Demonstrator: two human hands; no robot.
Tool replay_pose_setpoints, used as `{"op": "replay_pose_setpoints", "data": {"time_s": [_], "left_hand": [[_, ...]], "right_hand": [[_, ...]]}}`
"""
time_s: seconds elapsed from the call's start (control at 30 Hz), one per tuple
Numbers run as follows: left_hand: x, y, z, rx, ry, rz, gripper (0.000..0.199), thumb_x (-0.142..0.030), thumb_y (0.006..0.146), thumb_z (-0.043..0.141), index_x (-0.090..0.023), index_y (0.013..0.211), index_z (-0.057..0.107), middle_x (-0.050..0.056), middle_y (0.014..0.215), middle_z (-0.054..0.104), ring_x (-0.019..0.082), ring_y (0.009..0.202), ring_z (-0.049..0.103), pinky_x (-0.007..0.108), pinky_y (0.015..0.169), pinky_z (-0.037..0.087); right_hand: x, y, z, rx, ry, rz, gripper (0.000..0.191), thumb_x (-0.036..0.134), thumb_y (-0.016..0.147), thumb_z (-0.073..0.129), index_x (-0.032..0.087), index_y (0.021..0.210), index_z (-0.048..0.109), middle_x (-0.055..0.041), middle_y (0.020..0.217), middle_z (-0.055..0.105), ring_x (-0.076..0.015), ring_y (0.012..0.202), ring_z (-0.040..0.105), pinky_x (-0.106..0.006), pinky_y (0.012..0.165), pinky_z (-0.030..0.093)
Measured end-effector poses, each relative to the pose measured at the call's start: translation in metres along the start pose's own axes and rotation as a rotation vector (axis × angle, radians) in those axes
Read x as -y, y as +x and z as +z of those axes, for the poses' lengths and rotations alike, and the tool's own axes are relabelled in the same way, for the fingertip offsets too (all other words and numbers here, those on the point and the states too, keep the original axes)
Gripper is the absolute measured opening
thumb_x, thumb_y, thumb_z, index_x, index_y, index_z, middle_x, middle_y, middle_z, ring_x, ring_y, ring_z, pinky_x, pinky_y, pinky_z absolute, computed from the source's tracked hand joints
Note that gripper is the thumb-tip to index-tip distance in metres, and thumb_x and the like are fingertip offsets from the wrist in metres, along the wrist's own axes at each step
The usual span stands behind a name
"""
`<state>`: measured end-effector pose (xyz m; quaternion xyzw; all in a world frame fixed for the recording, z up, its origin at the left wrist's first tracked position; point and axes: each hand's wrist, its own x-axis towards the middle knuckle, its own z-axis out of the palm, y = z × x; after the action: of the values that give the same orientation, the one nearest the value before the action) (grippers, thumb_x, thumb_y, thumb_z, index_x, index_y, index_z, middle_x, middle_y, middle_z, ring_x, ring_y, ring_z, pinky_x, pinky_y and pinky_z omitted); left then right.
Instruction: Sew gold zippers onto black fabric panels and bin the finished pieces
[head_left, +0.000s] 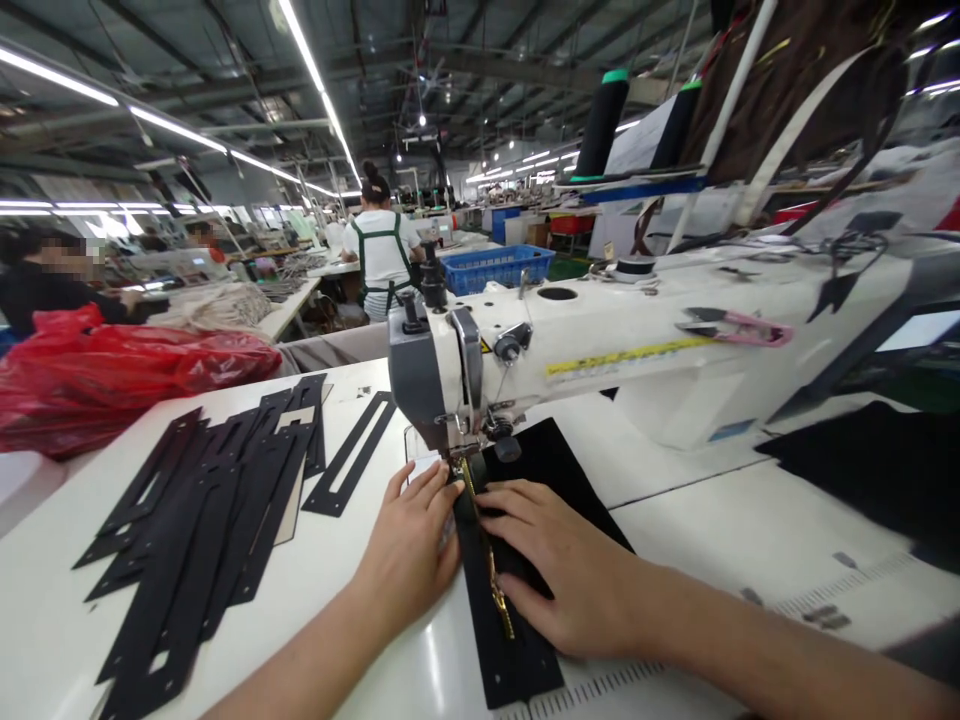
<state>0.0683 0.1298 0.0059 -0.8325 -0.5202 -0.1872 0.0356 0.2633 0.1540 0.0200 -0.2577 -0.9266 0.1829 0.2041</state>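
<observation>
A long black panel (480, 610) lies under the needle area of a white sewing machine (645, 340). A gold-toothed zipper (496, 590) runs along the panel's middle. Beside the presser foot, my left hand (412, 545) rests on the panel's left edge, fingers stretched forward. My right hand (570, 565) presses down just right of the zipper with its fingers apart. Part of a larger black piece (547, 465) shows beyond that hand. Both palms face down, and their undersides are hidden.
Several slotted black panels (210, 510) overlap at left, with a single slotted panel (349, 455) nearer the machine. A red plastic bag (127, 370) sits beyond them. Pink-handled thread snips (739, 327) lie on the machine arm. Black cloth (862, 470) is at right. People work behind.
</observation>
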Motion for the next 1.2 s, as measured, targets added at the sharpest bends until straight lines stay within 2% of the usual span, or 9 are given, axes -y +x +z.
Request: {"op": "replay_pose_setpoints", "data": {"time_s": [0.2, 0.37, 0.53, 0.6, 0.7, 0.8, 0.93, 1.03, 1.2], "left_hand": [[-0.007, -0.011, -0.007, 0.006, -0.003, 0.047, 0.038, -0.011, 0.076, 0.044, -0.016, 0.111, 0.06, 0.014, 0.118, 0.059, 0.027, 0.116, 0.05, 0.056, 0.099, 0.033], [-0.017, -0.024, -0.009, -0.06, -0.006, 0.154, 0.031, -0.011, 0.082, 0.041, -0.014, 0.102, 0.064, 0.015, 0.112, 0.063, 0.027, 0.105, 0.058, 0.056, 0.097, 0.037], [-0.028, -0.035, -0.008, -0.088, -0.015, 0.218, 0.032, -0.009, 0.083, 0.039, -0.012, 0.105, 0.061, 0.015, 0.111, 0.063, 0.025, 0.108, 0.057, 0.047, 0.095, 0.044], [-0.03, -0.039, -0.006, -0.097, -0.018, 0.24, 0.03, -0.009, 0.084, 0.039, -0.011, 0.104, 0.061, 0.015, 0.111, 0.063, 0.024, 0.108, 0.057, 0.044, 0.094, 0.047], [-0.032, -0.044, -0.003, -0.119, -0.03, 0.264, 0.029, -0.009, 0.084, 0.039, -0.011, 0.105, 0.06, 0.014, 0.113, 0.062, 0.024, 0.108, 0.056, 0.043, 0.094, 0.046], [-0.035, -0.046, -0.006, -0.086, -0.029, 0.267, 0.033, -0.006, 0.082, 0.038, -0.012, 0.106, 0.059, 0.015, 0.115, 0.061, 0.024, 0.11, 0.056, 0.043, 0.095, 0.045], [-0.043, -0.051, -0.02, 0.085, -0.067, 0.226, 0.045, -0.009, 0.071, 0.044, -0.01, 0.115, 0.054, 0.017, 0.124, 0.054, 0.027, 0.116, 0.05, 0.045, 0.098, 0.041], [-0.05, -0.052, -0.028, 0.115, -0.125, 0.181, 0.052, -0.015, 0.067, 0.05, -0.01, 0.118, 0.052, 0.017, 0.127, 0.051, 0.029, 0.117, 0.048, 0.047, 0.1, 0.037], [-0.057, -0.037, -0.03, 0.131, -0.116, -0.053, 0.02, -0.018, 0.069, 0.06, -0.016, 0.088, 0.06, 0.007, 0.093, 0.064, 0.024, 0.086, 0.06, 0.04, 0.081, 0.048]], "right_hand": [[0.014, -0.005, 0.0, 0.03, -0.015, 0.042, 0.044, 0.039, 0.067, 0.069, 0.01, 0.099, 0.058, -0.0124, 0.111, 0.052, -0.0265, 0.106, 0.041, -0.043, 0.096, 0.032], [0.018, -0.007, 0.005, -0.05, -0.038, 0.063, 0.018, 0.02, 0.073, 0.062, 0.015, 0.087, 0.053, -0.0083, 0.099, 0.053, -0.0231, 0.092, 0.045, -0.041, 0.081, 0.04], [0.019, -0.021, 0.01, -0.216, 0.045, 0.094, 0.014, 0.004, 0.074, 0.049, 0.016, 0.082, 0.046, -0.0059, 0.085, 0.053, -0.0182, 0.079, 0.048, -0.033, 0.07, 0.044], [0.023, -0.033, 0.016, -0.289, -0.046, 0.011, 0.014, 0.006, 0.078, 0.046, 0.014, 0.09, 0.051, -0.0105, 0.095, 0.055, -0.021, 0.087, 0.05, -0.037, 0.077, 0.045], [0.03, -0.052, 0.027, -0.391, -0.26, -0.225, 0.017, 0.015, 0.085, 0.046, 0.012, 0.096, 0.058, -0.0112, 0.098, 0.061, -0.0236, 0.093, 0.053, -0.04, 0.088, 0.04], [0.035, -0.061, 0.038, -0.454, -0.417, -0.34, 0.023, 0.011, 0.087, 0.041, 0.011, 0.095, 0.062, -0.0093, 0.092, 0.067, -0.0222, 0.09, 0.056, -0.037, 0.084, 0.042], [0.038, -0.058, 0.041, -0.369, -0.489, -0.313, 0.033, 0.002, 0.083, 0.033, 0.005, 0.095, 0.064, -0.0153, 0.092, 0.065, -0.0262, 0.086, 0.056, -0.04, 0.073, 0.045], [0.04, -0.047, 0.03, -0.281, -0.419, -0.234, 0.03, 0.001, 0.08, 0.036, 0.004, 0.089, 0.064, -0.0167, 0.087, 0.063, -0.026, 0.079, 0.055, -0.039, 0.067, 0.047], [0.036, -0.019, -0.007, 0.035, 0.066, 0.083, 0.016, 0.01, 0.083, 0.049, 0.015, 0.076, 0.063, -0.0038, 0.078, 0.058, -0.0154, 0.074, 0.055, -0.027, 0.068, 0.045]]}}
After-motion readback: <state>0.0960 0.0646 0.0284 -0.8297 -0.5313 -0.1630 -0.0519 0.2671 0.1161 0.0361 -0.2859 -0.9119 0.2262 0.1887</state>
